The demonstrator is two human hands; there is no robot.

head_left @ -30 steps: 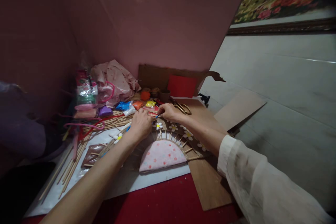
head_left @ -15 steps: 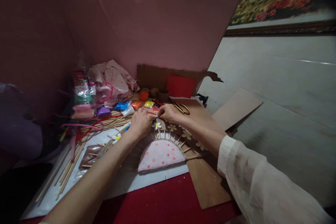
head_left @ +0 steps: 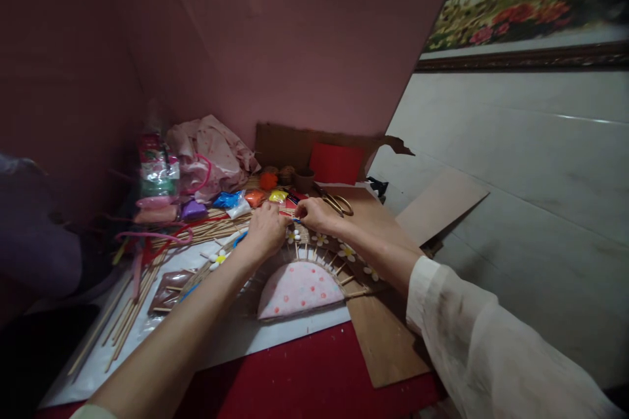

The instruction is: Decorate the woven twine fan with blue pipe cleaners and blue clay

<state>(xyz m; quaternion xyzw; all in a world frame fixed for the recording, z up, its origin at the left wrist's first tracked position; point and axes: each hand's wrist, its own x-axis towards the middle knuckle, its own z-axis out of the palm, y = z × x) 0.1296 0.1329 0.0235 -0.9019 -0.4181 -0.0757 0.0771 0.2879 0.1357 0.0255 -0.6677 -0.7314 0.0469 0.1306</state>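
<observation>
A half-round piece made of thin wooden sticks [head_left: 328, 262] fans out around a pink dotted fabric half-disc [head_left: 299, 289]; small white flowers [head_left: 346, 251] sit on its rim. My left hand [head_left: 265, 230] is curled over the rim's far edge, fingers pinched together. My right hand [head_left: 314, 213] is closed on a thin blue tool whose tip points toward the left hand, just above a white flower [head_left: 293, 236]. What the left fingers pinch is hidden.
Loose wooden sticks [head_left: 142, 288] lie on white paper [head_left: 230, 340] at left. Clay packets [head_left: 230, 200], gold-handled scissors [head_left: 339, 203], a small cup [head_left: 305, 179], pink cloth [head_left: 211, 150] and a brown board [head_left: 388, 334] surround the work. Pink cardboard walls stand behind.
Both hands have drawn slightly closer together over the rim; the view has shifted a little. Nothing was picked up or let go.
</observation>
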